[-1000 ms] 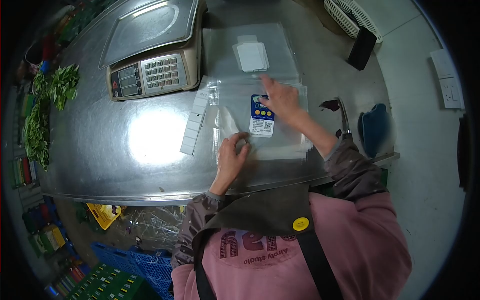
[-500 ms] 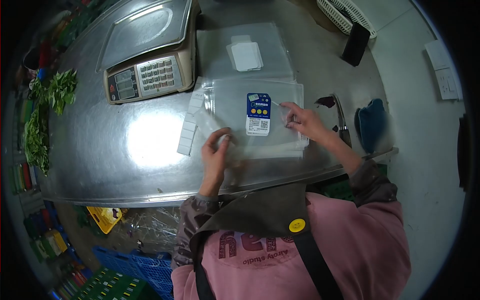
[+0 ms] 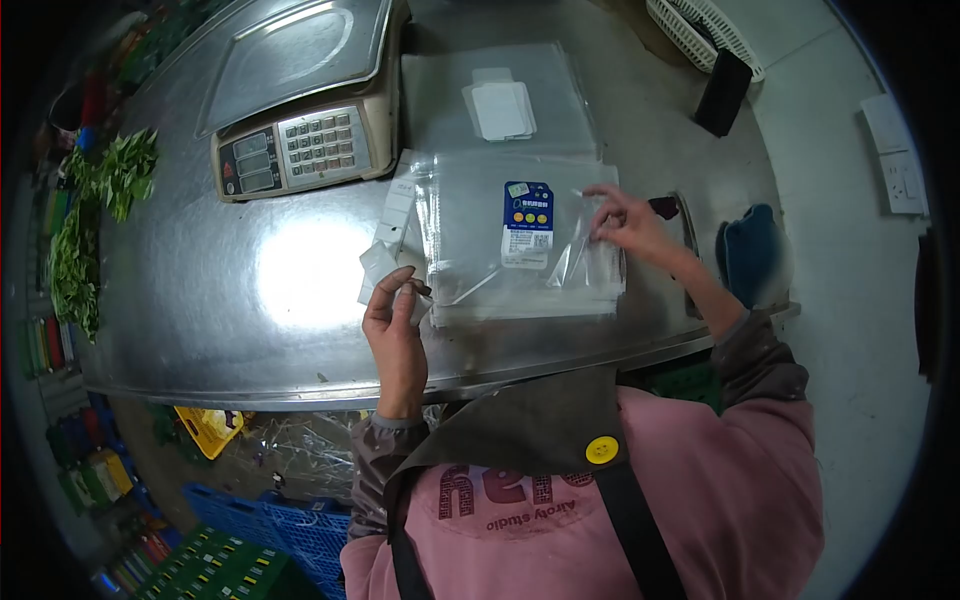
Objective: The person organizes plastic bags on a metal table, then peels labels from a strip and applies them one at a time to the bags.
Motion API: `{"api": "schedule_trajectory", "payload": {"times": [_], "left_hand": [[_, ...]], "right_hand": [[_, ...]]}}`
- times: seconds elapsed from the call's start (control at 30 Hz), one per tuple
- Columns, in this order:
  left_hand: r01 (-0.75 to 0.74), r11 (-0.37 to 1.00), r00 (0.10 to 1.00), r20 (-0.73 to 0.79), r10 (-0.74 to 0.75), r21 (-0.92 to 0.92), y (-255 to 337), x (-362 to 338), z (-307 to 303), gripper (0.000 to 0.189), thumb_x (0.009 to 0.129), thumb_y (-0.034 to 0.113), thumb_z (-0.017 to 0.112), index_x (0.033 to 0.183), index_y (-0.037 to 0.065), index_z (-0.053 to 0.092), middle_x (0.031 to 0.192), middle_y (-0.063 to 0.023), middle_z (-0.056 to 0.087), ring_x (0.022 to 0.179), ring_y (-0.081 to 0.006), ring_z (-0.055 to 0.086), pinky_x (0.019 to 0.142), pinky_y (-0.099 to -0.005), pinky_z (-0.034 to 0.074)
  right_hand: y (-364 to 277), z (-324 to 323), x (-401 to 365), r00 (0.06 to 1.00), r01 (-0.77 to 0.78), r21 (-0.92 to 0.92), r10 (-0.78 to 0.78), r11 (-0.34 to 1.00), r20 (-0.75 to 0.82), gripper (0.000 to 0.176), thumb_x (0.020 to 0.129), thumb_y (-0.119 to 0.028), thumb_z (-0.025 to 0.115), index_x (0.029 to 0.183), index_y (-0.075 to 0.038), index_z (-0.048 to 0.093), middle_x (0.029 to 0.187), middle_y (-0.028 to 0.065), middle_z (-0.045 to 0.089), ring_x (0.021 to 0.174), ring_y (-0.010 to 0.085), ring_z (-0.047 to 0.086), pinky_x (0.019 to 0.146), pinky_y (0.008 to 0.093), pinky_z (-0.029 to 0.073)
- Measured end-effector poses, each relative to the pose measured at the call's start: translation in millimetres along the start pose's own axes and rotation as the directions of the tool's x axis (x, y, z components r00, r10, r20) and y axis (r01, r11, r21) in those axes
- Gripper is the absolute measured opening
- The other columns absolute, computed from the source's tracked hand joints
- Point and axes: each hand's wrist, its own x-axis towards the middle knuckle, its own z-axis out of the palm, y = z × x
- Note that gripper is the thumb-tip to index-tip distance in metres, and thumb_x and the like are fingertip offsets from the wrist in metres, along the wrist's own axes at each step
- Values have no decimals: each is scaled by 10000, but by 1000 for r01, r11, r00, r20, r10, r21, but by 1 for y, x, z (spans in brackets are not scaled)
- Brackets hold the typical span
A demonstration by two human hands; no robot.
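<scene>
A stack of clear plastic bags (image 3: 470, 215) lies in front of me on the steel table. A blue-and-white printed label card (image 3: 527, 225) shows through the top bag, upright in its middle. My right hand (image 3: 632, 228) has its fingers bent at that bag's right side, where the film is lifted and creased; the exact grip is hard to see. Left of the stack, my left hand (image 3: 396, 325) pinches a thin translucent piece of film (image 3: 379, 260) between thumb and forefinger. A small dark spot shows by its fingertips. Under the film lies a strip of white labels (image 3: 396, 212).
A weighing scale (image 3: 300, 150) stands at the back left, leafy greens (image 3: 75, 255) further left. More bags with white cards (image 3: 503, 110) lie behind the stack. To the right are a black phone-like object (image 3: 724, 92), a white basket (image 3: 705, 35), a knife (image 3: 690, 235) and a blue cloth (image 3: 750, 255).
My left hand has moved left, off the bag stack, with the translucent film. My right hand has shifted slightly right, and the bag's right side is now raised and creased.
</scene>
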Motion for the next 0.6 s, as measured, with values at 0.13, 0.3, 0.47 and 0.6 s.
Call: {"api": "schedule_trajectory", "payload": {"times": [0.13, 0.3, 0.47, 0.6], "left_hand": [[16, 999, 999, 28, -17, 51, -8, 4, 3, 200, 853, 91, 540, 1029, 2, 568, 908, -53, 579, 844, -118, 525, 798, -246, 403], [-37, 958, 986, 166, -11, 284, -16, 9, 22, 215, 845, 76, 539, 1043, -3, 565, 940, -68, 598, 913, -130, 531, 825, -250, 394], [-44, 845, 948, 288, -133, 533, -45, 16, 13, 267, 798, 95, 582, 1053, 21, 562, 987, -62, 599, 915, -125, 549, 803, -244, 416], [-162, 808, 951, 308, -26, 567, -51, 16, 12, 258, 799, 91, 577, 1049, 25, 564, 981, -64, 605, 929, -135, 552, 811, -251, 416]], "right_hand": [[-15, -23, 22, 990, 30, 269, 9, 963, -143, 461, 741, -21, 577, 1184, -35, 449, 720, 23, 578, 615, 59, 509, 556, 199, 407], [-31, -44, 50, 981, -3, 282, 58, 959, -186, 428, 767, -95, 585, 1171, -30, 459, 716, 18, 575, 538, 32, 458, 461, 177, 349], [-28, -64, 82, 942, -102, 264, 178, 959, -284, 424, 774, -154, 611, 1150, -29, 463, 771, 39, 602, 600, 72, 500, 503, 228, 382], [-22, -69, 98, 634, 155, 457, 266, 876, -726, 355, 794, -199, 596, 1095, -39, 495, 753, 33, 581, 571, 72, 478, 487, 216, 371]]}}
